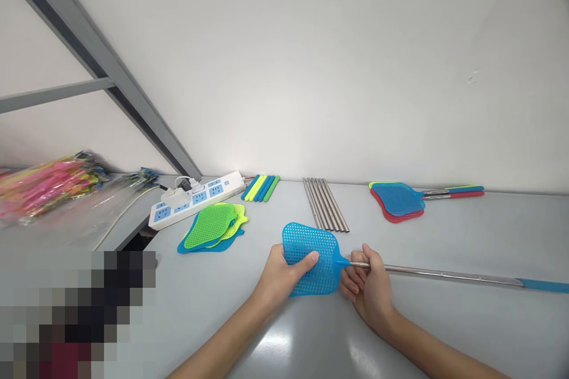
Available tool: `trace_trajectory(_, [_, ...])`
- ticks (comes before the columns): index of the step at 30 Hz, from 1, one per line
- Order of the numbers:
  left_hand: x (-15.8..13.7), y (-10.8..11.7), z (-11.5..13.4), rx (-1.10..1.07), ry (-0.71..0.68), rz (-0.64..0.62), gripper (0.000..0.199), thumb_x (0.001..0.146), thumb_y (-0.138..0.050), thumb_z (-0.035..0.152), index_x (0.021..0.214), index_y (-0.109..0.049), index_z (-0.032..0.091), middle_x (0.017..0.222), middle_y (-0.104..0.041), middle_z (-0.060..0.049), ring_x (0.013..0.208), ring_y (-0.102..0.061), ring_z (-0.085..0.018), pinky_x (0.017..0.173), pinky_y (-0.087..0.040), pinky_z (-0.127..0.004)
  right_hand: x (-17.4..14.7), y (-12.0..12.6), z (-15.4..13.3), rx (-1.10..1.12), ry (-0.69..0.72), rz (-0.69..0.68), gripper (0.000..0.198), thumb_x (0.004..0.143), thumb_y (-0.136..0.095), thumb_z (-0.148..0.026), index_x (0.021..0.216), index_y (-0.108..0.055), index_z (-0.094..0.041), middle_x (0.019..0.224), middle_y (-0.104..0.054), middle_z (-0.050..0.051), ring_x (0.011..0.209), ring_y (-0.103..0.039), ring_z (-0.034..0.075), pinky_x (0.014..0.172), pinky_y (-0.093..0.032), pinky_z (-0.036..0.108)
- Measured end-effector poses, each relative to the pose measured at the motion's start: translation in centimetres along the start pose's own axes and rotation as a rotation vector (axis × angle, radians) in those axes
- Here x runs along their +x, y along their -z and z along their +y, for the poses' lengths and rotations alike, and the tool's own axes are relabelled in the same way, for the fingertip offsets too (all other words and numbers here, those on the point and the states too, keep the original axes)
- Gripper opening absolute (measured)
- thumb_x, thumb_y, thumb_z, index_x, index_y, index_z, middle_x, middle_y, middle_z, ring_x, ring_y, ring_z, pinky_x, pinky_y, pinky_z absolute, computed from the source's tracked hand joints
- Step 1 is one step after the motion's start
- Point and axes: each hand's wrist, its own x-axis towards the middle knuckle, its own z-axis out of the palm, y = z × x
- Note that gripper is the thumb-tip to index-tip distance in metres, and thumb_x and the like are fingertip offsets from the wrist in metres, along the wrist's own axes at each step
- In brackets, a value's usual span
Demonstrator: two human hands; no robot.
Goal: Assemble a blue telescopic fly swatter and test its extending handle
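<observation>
A blue fly swatter [326, 243] with a perforated square head is held level above the grey table. My left hand [284, 269] pinches the head, thumb on top and fingers hidden beneath. Just past the neck, my right hand [370, 284] is closed around the metal rod [444, 275], which is drawn out long and ends in a blue grip [544, 286] at the right edge. Behind my hands lie several bare metal tubes [326, 204] in a row. To the left rests a pile of loose green, yellow and blue swatter heads [211, 226].
Several coloured grips [261, 188] lie near the wall. A white power strip [198, 198] with plugs stands left of them. Swatters with handles [397, 200] are stacked at the back right. Plastic-bagged goods [53, 186] sit far left beside a grey metal frame [111, 83].
</observation>
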Motion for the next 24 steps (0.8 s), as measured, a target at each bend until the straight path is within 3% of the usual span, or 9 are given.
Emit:
trace_trajectory(8, [-0.19, -0.89, -0.56, 0.016, -0.029, 0.114, 0.033, 0.055, -0.067, 0.037, 0.074, -0.061, 0.011, 0.071, -0.065, -0.007, 0.067, -0.059, -0.019, 0.065, -0.048, -0.030, -0.17, -0.60, -0.12, 0.005, -0.032, 0.101, 0.045, 0.069, -0.043, -0.044, 0.038, -0.021, -0.020, 0.030, -0.017, -0.008, 0.025, -0.019, 0.007, 0.027, -0.015, 0.019])
trace_trajectory(24, [0.00, -0.37, -0.16, -0.045, -0.023, -0.027, 0.032, 0.061, -0.064, 0.034, 0.080, -0.059, 0.009, 0.077, -0.064, -0.009, 0.068, -0.059, -0.018, 0.069, -0.047, -0.032, -0.11, -0.25, 0.15, 0.049, -0.013, 0.024, 0.044, 0.070, -0.045, -0.042, 0.040, -0.021, -0.019, 0.032, -0.019, -0.008, 0.029, -0.020, 0.007, 0.029, -0.020, 0.019])
